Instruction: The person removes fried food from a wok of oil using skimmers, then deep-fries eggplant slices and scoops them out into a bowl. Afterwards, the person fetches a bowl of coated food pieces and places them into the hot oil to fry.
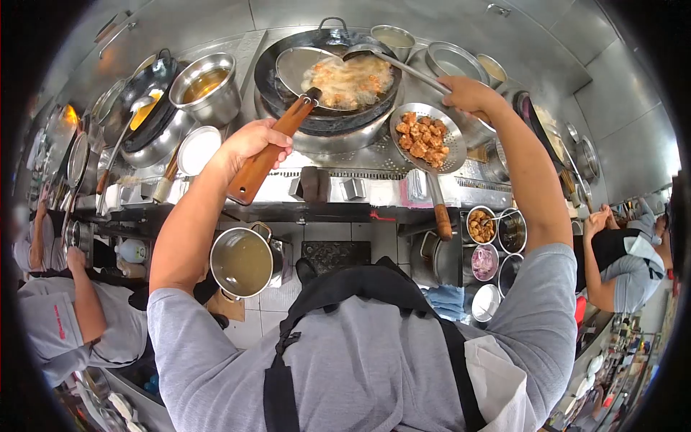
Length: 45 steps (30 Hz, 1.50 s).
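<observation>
My left hand (pixel 255 147) is wrapped round the wooden handle (pixel 268 153) of a strainer (pixel 299 68), whose round mesh lies over the wok. In my right hand (pixel 466 95) is the metal shaft of a ladle (pixel 363 52), its bowl at the strainer's upper right. Pale orange food (pixel 349 81) bubbles in the large dark wok (pixel 270 54), partly under the strainer's edge. Below my right hand, a perforated skimmer (pixel 453 137) with browned pieces (pixel 422 140) rests on the counter, its wooden handle (pixel 443 222) hanging over the front edge.
A metal pot of amber liquid (pixel 204 85) and another wok (pixel 119 119) stand at the left. Below the counter are a pot of cloudy liquid (pixel 242 262) and several food containers (pixel 481 225). Co-workers (pixel 83 317) (pixel 630 270) stand on both sides.
</observation>
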Available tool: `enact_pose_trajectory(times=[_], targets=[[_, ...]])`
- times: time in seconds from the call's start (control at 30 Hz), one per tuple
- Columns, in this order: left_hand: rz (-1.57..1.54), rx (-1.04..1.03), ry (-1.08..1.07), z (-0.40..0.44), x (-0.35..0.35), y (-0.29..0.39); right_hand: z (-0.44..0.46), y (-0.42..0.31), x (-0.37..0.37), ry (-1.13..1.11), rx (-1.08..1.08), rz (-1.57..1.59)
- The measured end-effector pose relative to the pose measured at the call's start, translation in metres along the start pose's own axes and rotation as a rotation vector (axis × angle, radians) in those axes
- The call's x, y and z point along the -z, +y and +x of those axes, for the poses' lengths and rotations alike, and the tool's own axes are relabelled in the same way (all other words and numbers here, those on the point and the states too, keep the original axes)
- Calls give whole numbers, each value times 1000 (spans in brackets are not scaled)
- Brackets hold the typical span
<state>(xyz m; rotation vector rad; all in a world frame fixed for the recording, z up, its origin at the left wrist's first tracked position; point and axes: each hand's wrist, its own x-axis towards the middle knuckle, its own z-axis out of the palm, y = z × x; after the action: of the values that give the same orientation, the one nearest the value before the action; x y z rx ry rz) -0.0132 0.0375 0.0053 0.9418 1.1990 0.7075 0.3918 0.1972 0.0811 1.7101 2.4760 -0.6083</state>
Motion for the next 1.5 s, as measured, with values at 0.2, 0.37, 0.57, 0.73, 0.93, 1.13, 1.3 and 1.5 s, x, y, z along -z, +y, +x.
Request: enact_pose_trajectory(times=[0.2,0.37,0.57,0.73,0.93,1.13,1.3,1.5], targets=[[-114,-43,-21,18,-38,5,-63,26,-49,-24,-105,647],[-305,-50,-38,40,-76,-2,-92,-16,-140,117,-174,966],[-470,-66,-21,87,-95,1,-77,-39,-179,159,-57,1191],[-584,-117,-21,131,-96,12,-69,-47,-173,222,-55,999],[-478,-331,-63,132,-87,10,-72,-39,-167,100,90,1251],[-738,-213,-161,69,-76,-29,-79,-60,-119,291,83,1136],[-659,-332,-84,19,-92,-21,-35,-63,-68,34,365,1830],[-566,-408,-72,-5,-86,-3,-6,-95,-65,305,140,1275]])
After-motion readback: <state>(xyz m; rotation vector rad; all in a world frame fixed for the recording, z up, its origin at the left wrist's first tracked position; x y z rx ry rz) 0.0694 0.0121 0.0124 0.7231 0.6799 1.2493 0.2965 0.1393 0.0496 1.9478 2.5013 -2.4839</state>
